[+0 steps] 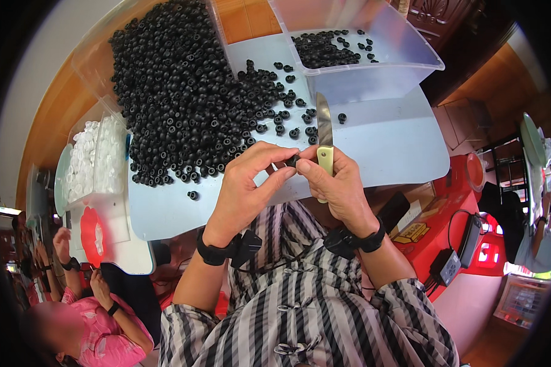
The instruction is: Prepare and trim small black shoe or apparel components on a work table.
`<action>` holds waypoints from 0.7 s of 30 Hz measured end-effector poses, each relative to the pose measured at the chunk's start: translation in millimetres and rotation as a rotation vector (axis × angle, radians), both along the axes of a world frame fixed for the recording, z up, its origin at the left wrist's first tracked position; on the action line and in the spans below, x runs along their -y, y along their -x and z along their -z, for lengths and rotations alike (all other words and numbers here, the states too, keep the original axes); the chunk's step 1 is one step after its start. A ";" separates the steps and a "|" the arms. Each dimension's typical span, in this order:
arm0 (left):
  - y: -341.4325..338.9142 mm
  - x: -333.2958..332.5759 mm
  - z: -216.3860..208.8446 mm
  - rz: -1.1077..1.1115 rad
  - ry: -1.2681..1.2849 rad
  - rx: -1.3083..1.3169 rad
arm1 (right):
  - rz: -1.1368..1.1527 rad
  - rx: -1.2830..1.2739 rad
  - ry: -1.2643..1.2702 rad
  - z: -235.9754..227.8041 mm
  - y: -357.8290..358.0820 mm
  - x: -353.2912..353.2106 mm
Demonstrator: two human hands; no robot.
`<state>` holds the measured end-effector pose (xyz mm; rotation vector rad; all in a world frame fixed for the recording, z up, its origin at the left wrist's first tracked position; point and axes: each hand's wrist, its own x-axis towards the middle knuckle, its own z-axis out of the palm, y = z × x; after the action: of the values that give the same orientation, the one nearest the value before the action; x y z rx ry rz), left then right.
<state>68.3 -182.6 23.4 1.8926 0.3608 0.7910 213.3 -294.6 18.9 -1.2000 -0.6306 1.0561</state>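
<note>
Between the fingertips of my left hand (246, 179) a small black rubber piece (292, 161) is pinched. My right hand (341, 183) grips a folding knife (325, 137) by its pale gold handle, blade pointing away from me. The right thumb and index finger come up against the black piece from the other side. Fingers partly hide the piece, so its exact shape does not show. Just beyond my hands, a big heap of similar round black pieces (177, 92) spreads over the light blue tabletop (392, 147).
A clear plastic bin (373, 76) with more black pieces stands at the far right. At the left are white pieces (84, 159) in a clear container and a red fan-like disc (92, 235). A person in pink (113, 324) sits at lower left. Red stools (434, 226) stand right.
</note>
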 end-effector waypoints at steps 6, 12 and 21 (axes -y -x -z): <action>3.8 8.1 8.3 -0.070 0.017 0.048 | -0.040 -0.103 0.014 0.7 3.9 -2.1; 8.2 12.7 11.5 -0.087 0.030 0.081 | -0.066 -0.173 0.013 0.1 4.1 -2.7; 16.0 13.7 20.8 -0.073 0.266 0.127 | -0.074 -0.092 0.040 -6.2 8.9 -4.5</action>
<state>52.2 -196.3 2.6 1.5812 0.4355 0.8628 204.4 -290.2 25.0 -1.1627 -0.5887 1.1841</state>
